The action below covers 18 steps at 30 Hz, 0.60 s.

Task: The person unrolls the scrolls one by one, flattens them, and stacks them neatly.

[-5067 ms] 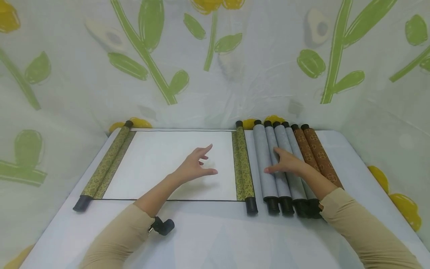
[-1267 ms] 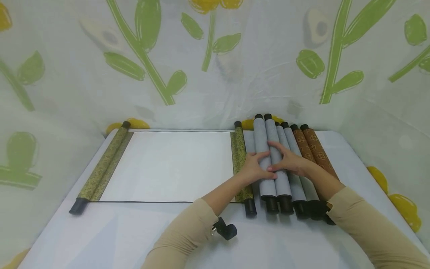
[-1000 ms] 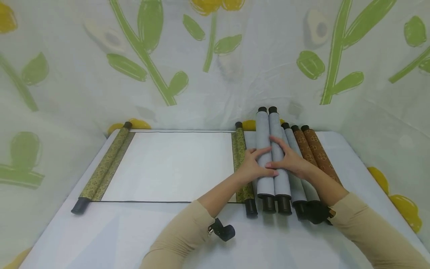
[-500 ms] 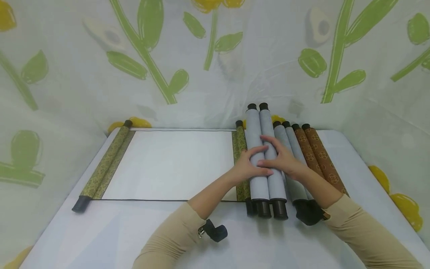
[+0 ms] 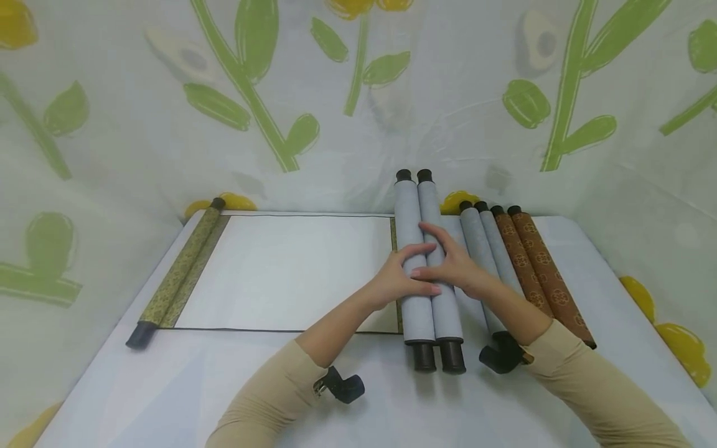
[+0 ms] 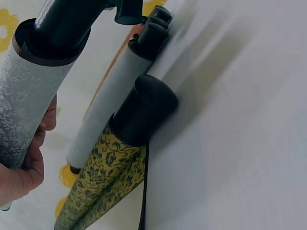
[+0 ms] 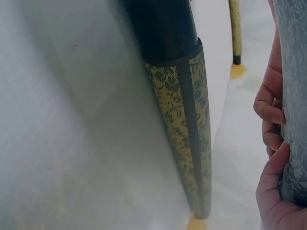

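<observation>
In the head view both hands hold a pair of light grey scroll rolls (image 5: 416,317) with black end knobs, side by side and raised above the table. My left hand (image 5: 394,279) grips them from the left, fingers curled over the left roll. My right hand (image 5: 458,266) grips from the right, its thumb crossing the gap between the rolls. Just under them, a spread-out scroll (image 5: 291,274) with blank white paper lies flat; its right green-gold roller is mostly hidden. The left wrist view shows that roller (image 6: 100,172) below the raised grey roll (image 6: 29,96).
Two more grey rolls (image 5: 476,239) and two brown patterned rolls (image 5: 551,274) lie to the right. The open scroll's left roller (image 5: 179,274) lies at the table's left side. Behind stands a white curtain (image 5: 437,112) with plant prints.
Earlier the right hand was over the grey rolls and the left over the paper. Now both hands grip two grey rolls, which have risen and shifted left, over the open scroll's right roller.
</observation>
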{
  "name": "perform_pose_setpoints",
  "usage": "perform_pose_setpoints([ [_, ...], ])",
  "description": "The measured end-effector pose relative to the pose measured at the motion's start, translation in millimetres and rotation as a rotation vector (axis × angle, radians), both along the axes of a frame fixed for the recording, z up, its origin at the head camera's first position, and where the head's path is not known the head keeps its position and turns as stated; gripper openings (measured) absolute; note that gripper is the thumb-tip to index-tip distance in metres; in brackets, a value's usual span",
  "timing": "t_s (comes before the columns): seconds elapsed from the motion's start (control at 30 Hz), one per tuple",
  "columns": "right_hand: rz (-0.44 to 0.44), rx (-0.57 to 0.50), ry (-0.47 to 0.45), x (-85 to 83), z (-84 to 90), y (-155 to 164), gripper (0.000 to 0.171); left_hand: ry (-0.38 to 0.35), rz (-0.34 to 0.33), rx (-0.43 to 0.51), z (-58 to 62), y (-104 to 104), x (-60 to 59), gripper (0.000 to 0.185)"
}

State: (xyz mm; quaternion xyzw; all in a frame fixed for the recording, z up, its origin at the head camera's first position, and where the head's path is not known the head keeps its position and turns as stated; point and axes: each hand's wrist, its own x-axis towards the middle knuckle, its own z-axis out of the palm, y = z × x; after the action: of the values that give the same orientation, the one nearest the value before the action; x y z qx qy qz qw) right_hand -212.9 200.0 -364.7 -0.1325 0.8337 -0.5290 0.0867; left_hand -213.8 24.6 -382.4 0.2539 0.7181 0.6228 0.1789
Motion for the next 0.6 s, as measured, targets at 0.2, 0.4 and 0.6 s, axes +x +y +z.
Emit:
perform_pose_setpoints([
  [0.2, -0.007, -0.012, 0.003, -2.3, -0.5, -9, 0.095, -0.043, 0.055, 0.006, -1.8, -5, 1.4, 0.065],
  [0.4, -0.002, -0.043, -0.016, -3.7, -0.3, -16, 0.095, -0.060, 0.091, -0.005, -1.0, -12, 5.7, 0.064],
  [0.6, 0.027, -0.081, -0.043, -3.7, 1.0, -20, 0.095, -0.059, 0.119, -0.043, 2.1, -23, 6.6, 0.066],
])
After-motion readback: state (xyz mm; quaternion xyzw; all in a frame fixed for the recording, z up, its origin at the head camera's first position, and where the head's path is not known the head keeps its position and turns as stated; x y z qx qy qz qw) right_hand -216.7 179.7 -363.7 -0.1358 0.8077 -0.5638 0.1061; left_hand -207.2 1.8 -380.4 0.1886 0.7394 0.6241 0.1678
